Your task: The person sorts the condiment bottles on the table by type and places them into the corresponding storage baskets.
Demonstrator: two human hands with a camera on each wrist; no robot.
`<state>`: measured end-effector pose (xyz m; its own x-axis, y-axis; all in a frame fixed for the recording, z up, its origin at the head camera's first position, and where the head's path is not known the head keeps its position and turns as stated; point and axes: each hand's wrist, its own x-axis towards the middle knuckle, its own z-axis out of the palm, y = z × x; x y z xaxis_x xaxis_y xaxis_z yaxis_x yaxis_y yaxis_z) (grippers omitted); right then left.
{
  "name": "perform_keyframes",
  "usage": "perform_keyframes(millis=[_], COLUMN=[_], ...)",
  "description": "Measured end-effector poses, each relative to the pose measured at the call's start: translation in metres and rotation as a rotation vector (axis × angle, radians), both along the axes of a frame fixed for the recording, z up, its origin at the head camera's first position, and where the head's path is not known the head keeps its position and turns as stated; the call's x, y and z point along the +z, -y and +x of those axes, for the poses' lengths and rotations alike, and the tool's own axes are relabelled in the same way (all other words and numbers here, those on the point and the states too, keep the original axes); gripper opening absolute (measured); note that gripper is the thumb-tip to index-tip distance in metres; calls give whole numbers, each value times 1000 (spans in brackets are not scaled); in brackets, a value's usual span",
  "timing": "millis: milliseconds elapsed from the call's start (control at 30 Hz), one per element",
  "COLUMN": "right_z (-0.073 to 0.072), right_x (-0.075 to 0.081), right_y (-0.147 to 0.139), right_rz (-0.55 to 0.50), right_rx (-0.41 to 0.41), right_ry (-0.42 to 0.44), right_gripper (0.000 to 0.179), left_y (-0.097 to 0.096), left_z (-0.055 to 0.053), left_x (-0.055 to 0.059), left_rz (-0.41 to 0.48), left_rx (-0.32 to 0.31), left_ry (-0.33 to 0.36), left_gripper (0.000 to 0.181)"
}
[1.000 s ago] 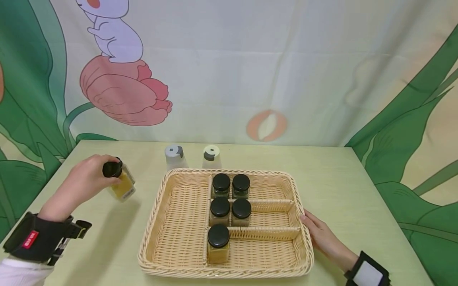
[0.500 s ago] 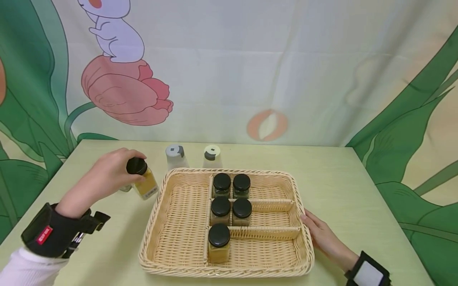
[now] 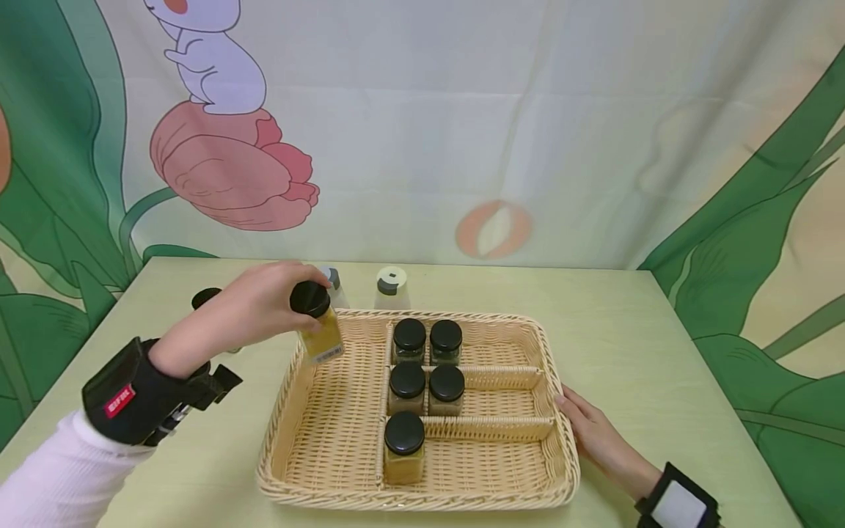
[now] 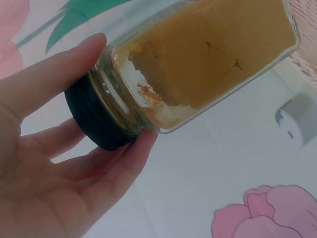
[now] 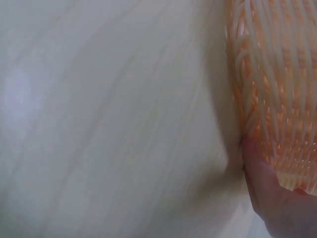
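By its black lid, my left hand (image 3: 264, 301) holds a square glass spice jar (image 3: 321, 337) of yellow powder, tilted over the back left rim of the wicker basket (image 3: 422, 504). In the left wrist view, the thumb and fingers grip around the lid and neck of the jar (image 4: 208, 64). My right hand (image 3: 597, 433) rests against the basket's right side, its fingers fairly straight at the rim. From the right wrist, fingers of that hand (image 5: 262, 173) touch the basket's outer edge (image 5: 252, 89). Several black-lidded jars, among them a yellowish one (image 3: 404, 466), stand in the right-hand compartments.
Behind my left forearm shows the black lid of another jar (image 3: 206, 296). Two white bottles stand beyond the basket: one with a grey cap (image 3: 335, 282), partly hidden by my left hand, and one with a cream cap (image 3: 392, 286). A printed curtain (image 3: 396, 147) hangs behind the table (image 3: 673, 367).
My left hand has carried the yellow jar rightward from the table's left side to above the basket's left compartment. The right hand stays at the basket's side.
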<state>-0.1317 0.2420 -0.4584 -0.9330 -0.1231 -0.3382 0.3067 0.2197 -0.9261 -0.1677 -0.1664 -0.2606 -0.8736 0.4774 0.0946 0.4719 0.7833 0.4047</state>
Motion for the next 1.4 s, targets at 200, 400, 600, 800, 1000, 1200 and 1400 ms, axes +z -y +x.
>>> perform_keyframes(millis=[200,400,600,800,1000,1200,1400], right_z=[0,1,2,2,0,0,1], right_x=[0,1,2,2,2,2,1], right_y=[0,0,0,0,0,-1,-1], right_rz=[2,4,8,10,29,38,20], right_rx=[4,0,2,10,13,23,15], right_ry=[-5,2,1,2,9,14,2], right_gripper=[67,67,67,68,69,68,69], left_y=[-16,-33,-56,-77,-94,-108,-122], left_z=[0,1,3,7,12,18,25], left_x=[4,5,8,12,18,20,23], left_rz=[12,11,-2,-4,-52,-45,-72], left_rx=[-46,-116,-184,-262,-317,-390,-464], left_ry=[25,18,2,8,4,-8,-44], left_gripper=[41,40,41,41,41,37,38])
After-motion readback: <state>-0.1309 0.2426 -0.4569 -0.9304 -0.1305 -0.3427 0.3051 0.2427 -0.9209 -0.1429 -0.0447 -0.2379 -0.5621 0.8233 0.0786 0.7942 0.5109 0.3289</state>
